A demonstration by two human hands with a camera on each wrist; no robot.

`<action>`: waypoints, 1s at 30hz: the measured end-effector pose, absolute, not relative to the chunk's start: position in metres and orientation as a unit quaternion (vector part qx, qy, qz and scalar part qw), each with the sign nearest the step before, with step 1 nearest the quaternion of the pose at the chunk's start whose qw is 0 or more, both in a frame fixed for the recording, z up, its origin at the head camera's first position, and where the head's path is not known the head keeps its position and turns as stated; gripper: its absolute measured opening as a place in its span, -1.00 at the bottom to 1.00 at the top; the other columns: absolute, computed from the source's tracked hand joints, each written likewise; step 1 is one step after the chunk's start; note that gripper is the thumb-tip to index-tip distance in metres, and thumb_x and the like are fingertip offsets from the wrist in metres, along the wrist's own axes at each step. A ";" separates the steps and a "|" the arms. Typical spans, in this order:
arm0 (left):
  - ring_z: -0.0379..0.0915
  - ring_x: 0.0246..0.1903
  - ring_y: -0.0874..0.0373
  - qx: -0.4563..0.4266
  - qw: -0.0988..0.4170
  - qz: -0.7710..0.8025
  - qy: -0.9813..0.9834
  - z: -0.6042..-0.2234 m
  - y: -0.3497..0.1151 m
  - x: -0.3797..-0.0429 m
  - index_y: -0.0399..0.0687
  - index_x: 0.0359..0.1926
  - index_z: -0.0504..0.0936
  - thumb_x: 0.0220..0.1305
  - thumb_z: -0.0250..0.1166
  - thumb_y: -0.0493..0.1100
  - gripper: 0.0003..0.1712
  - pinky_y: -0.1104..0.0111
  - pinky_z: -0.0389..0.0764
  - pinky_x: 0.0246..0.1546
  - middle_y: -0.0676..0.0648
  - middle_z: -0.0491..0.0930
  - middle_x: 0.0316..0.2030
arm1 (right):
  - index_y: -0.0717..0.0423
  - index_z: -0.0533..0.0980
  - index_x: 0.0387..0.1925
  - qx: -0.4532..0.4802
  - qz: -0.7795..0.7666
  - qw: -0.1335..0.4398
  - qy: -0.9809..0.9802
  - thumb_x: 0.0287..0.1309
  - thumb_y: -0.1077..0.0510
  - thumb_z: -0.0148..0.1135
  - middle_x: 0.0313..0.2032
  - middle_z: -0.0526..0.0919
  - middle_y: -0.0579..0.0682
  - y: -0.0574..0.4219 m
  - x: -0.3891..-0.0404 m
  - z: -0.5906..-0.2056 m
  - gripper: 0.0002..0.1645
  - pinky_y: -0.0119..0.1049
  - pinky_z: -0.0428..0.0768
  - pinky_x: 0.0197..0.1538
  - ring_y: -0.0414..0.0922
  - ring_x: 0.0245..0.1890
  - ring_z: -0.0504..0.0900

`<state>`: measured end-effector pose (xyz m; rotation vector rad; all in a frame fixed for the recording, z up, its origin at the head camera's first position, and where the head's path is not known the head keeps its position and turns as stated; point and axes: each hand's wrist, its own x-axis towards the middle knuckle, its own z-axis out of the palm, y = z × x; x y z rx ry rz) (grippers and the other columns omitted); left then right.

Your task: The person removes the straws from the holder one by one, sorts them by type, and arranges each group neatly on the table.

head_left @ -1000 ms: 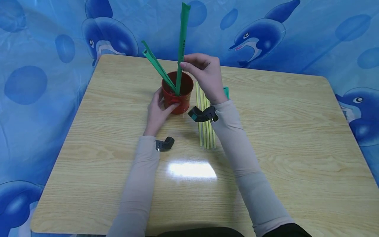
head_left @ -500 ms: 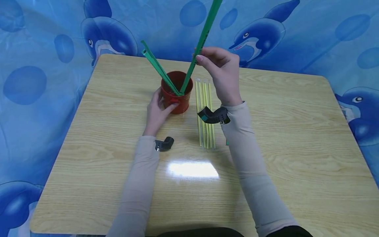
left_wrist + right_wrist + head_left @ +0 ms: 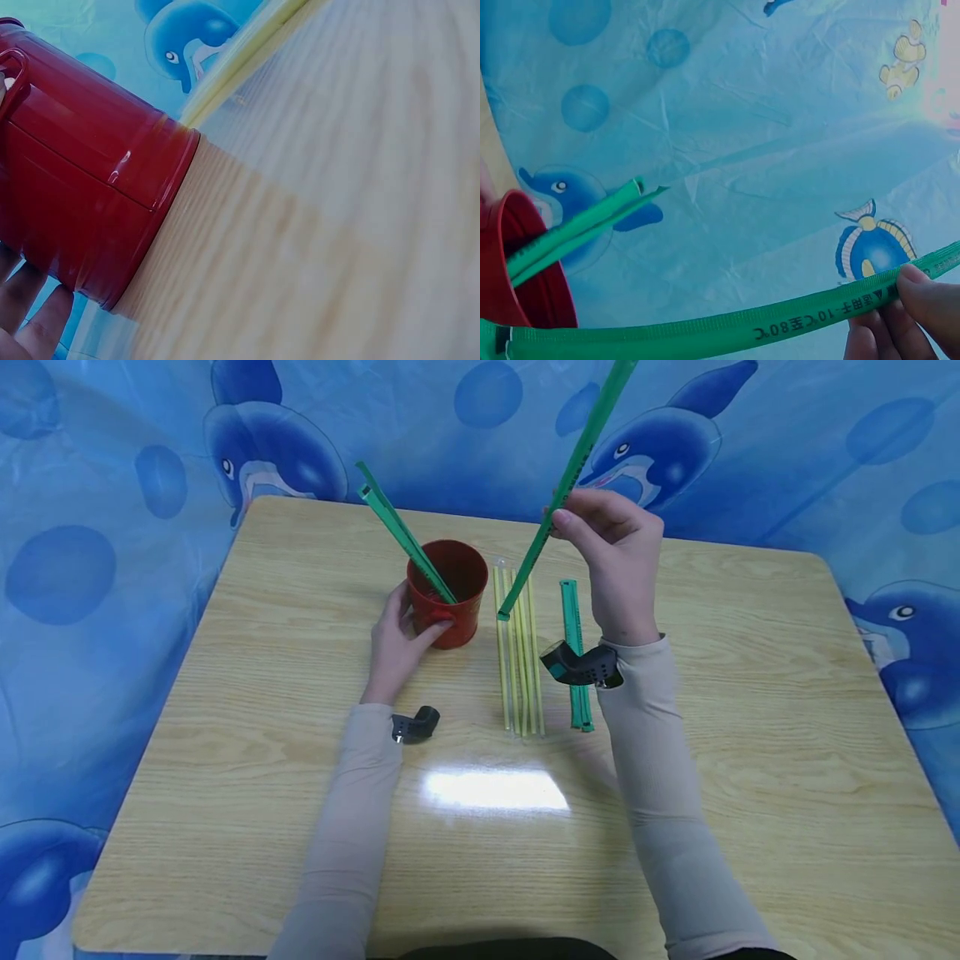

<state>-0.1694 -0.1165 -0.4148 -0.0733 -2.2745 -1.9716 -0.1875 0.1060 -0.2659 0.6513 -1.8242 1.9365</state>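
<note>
My left hand (image 3: 393, 643) grips the side of a small red bucket (image 3: 446, 620), which stands upright on the table. Two green-wrapped straws (image 3: 405, 537) lean left out of its mouth. Between thumb and fingers, my right hand (image 3: 622, 556) pinches another green-wrapped straw (image 3: 581, 456), to the right of the bucket. Its lower end overlaps the yellow straws in the head view, and its top runs past the frame edge. The right wrist view shows dark print along this straw's wrapper (image 3: 705, 336). In the left wrist view, fingers (image 3: 49, 319) lie against the bucket's wall.
Several yellow straws (image 3: 521, 685) in clear wrapping lie side by side on the wooden table (image 3: 750, 735), right of the bucket. Further right lie more green-wrapped straws (image 3: 572, 622), partly behind the right wrist's camera (image 3: 581, 665). A blue dolphin-print sheet (image 3: 412, 435) hangs behind.
My right hand has drawn the green-wrapped straw out of the bucket and carried it to the right. The green straws on the table have come into view. The left hand stays on the bucket.
</note>
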 end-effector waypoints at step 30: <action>0.12 0.33 0.12 -0.021 0.055 -0.667 -0.743 -0.411 -0.116 -0.166 -0.11 0.40 0.14 0.12 0.39 -0.24 -0.12 0.35 0.26 0.29 -0.09 0.20 0.35 | 0.35 0.65 -0.28 0.075 0.684 0.051 -0.724 0.11 0.37 0.26 -0.41 0.69 0.00 0.187 -0.182 -0.305 -0.88 -0.39 0.63 -0.23 -0.16 -0.43 0.64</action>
